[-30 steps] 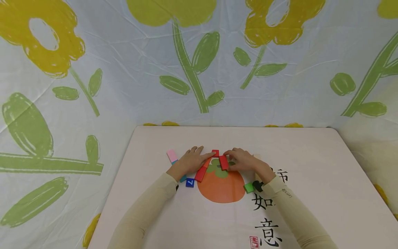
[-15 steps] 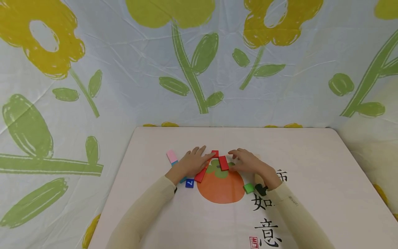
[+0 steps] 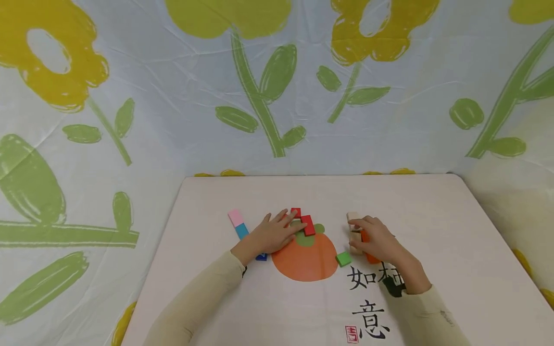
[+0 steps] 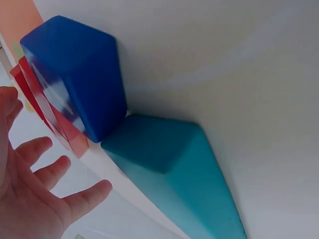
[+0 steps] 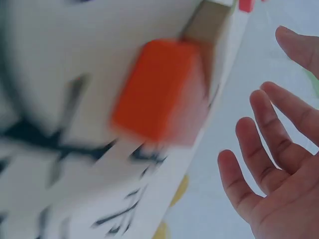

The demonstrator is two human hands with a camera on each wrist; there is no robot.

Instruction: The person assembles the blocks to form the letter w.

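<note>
In the head view my left hand (image 3: 274, 234) lies with spread fingers over a row of red blocks. A fingertip reaches the rectangular red block (image 3: 308, 225), which leans against a small red block (image 3: 296, 212). To the right, my right hand (image 3: 381, 240) hovers over two pale wooden blocks (image 3: 356, 244) and an orange block (image 3: 373, 258); they partly hide under it. In the right wrist view its fingers are loosely bent with nothing between them, apart from the orange block (image 5: 154, 89). A blue block (image 4: 84, 74) and a teal block (image 4: 169, 159) stand near my left hand.
A green block (image 3: 344, 259) sits between the hands, beside the printed orange persimmon (image 3: 305, 262). Pink (image 3: 235, 217) and light blue (image 3: 242, 231) blocks lie at the left. Black characters are printed on the pale table (image 3: 216, 307), with flowered cloth (image 3: 190, 96) behind.
My right hand has let go of the rectangular red block and moved right to the wooden and orange blocks. My left hand's fingers have shifted right, onto the rectangular red block.
</note>
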